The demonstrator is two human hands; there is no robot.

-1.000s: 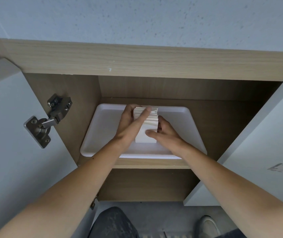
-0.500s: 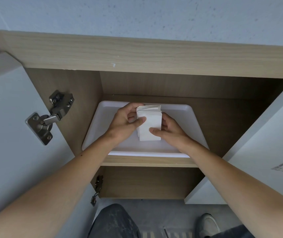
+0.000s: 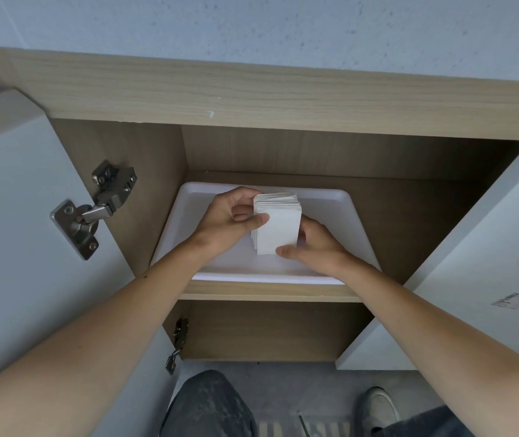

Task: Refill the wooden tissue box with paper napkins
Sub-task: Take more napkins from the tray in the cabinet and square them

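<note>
Both of my hands are on one stack of napkins. My left hand is closed on the stack's left side, with my thumb lying across the front sheet and my other fingers curled behind the pile. My right hand is closed on the right side and the near bottom corner, thumb on the front and the rest of the fingers tucked behind, where I cannot see them. So the stack sits right between my two sets of fingers, squeezed from both sides. It is white, thick, and tipped up so its flat front faces me and its layered top edge shows past my left knuckles. Under my hands is a white tray. I cannot tell if the bottom of the stack touches the tray or floats just above it. The tray lies on a wood shelf, whose front edge is just below my wrists. Far out past my left fingers, a metal hinge holds a white door open. Out past my right fingers is another white door with a small label on it. Down low, near my elbows, I see my knee and one shoe on the grey floor.
</note>
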